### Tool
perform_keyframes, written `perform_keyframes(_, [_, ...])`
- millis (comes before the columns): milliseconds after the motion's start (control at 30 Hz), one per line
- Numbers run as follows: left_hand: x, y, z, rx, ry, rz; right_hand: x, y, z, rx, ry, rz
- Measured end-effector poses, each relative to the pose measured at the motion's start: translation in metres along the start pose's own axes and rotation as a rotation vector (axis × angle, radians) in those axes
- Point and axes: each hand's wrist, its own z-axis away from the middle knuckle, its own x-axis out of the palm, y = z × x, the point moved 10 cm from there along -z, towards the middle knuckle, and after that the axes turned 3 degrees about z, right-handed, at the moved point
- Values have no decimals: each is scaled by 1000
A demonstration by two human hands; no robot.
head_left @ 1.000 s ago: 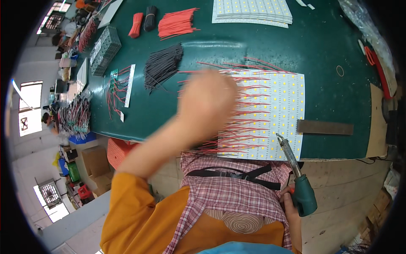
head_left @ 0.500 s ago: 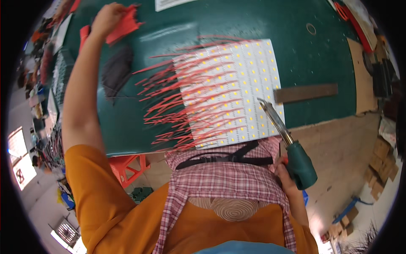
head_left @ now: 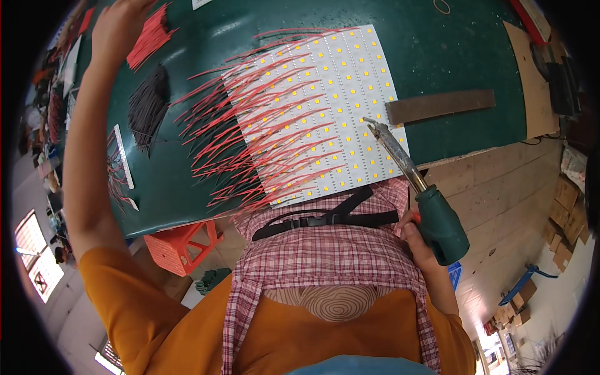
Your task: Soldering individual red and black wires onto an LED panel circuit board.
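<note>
The left hand [head_left: 120, 24] (cut off at the upper edge, so its grip I cannot tell) is beside the pile of thin red wires [head_left: 152, 41] on the green tabletop [head_left: 447, 69], likely light, flexible and best pinched mid-length, while the right hand [head_left: 421, 246] clasps the green-handled metal soldering iron [head_left: 440, 222].

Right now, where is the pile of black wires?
In the head view, the pile of black wires lies on the left of the green table, just below the red wire pile and left of the white board.
</note>
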Motion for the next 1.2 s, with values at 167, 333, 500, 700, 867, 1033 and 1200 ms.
perform_keyframes(167, [-52,140,-21,375,-19,-72,-1,0,-1,19,23,-36])
perform_keyframes(333, [36,171,-15,399,-593,-472,13,-2,1,-7,-93,64])
perform_keyframes(500, [-52,170,-12,293,-339,-171,9,-23,-1,-163,-102,185])
perform_keyframes(700, [-160,275,90,189,160,772,17,-14,3,-189,-87,336])
perform_keyframes(867, [-142,303,115,-48,129,931,20,-15,-1,-165,-218,504])
perform_keyframes(1033, [-143,306,114,-22,109,864,10,-14,5,-132,-180,234])
perform_keyframes(1200, [-149,309,112,-12,166,863,6,-1,12,-35,-158,299])
